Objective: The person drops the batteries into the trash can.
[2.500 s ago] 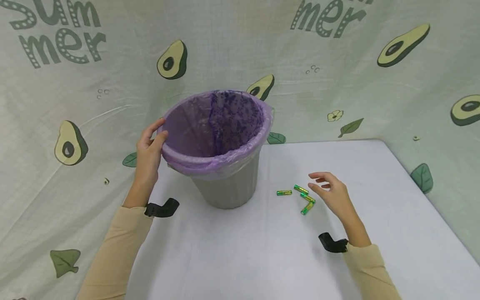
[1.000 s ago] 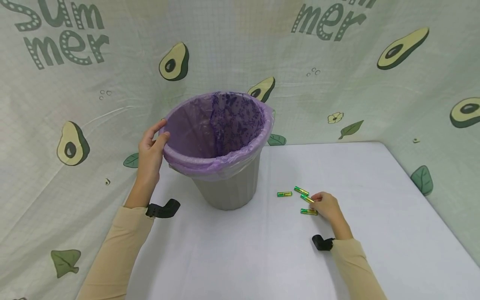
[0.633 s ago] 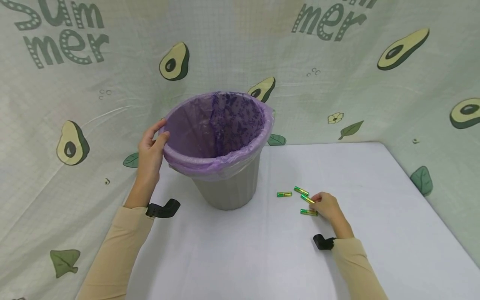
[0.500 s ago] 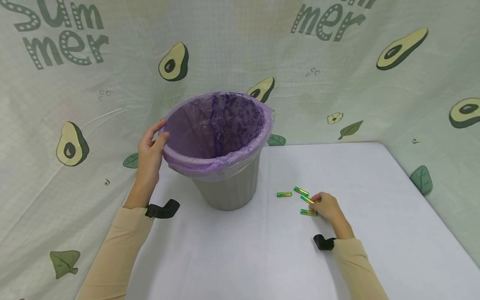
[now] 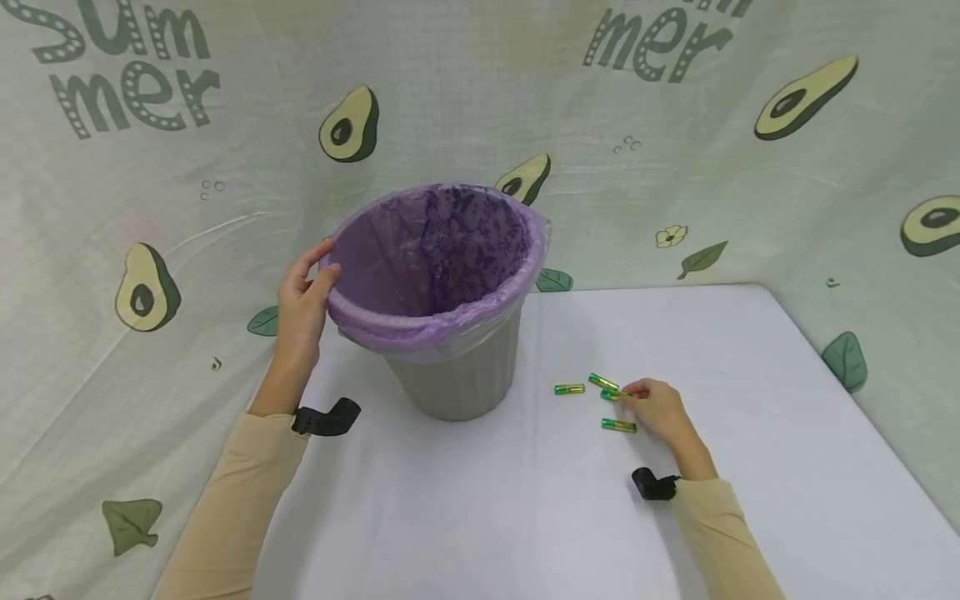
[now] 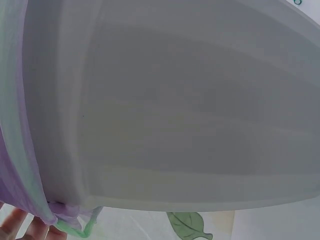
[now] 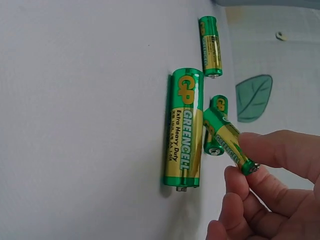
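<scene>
My left hand (image 5: 298, 312) grips the rim of a grey trash bin (image 5: 465, 387) at its left side, thumb toward the opening. Between thumb and fingers of my right hand (image 5: 662, 412) a green and gold AA battery (image 7: 229, 139) is pinched near its terminal end, tilted in the right wrist view. It overlaps another battery (image 7: 218, 103) lying behind it. A third battery (image 7: 185, 125) lies closest to the right wrist camera, and one more (image 7: 211, 47) lies farther off, toward the bin.
A purple bag (image 5: 442, 325) lines the bin and folds over its rim. White cloth covers the table (image 5: 480, 508). Behind stands a pale curtain (image 5: 585, 125) printed with avocados and leaves. Each wrist wears a black camera mount.
My right hand has come down to the batteries and pinched one, which has now turned and shifted slightly. The nearest battery has swung to lie crosswise. My left hand stays on the rim.
</scene>
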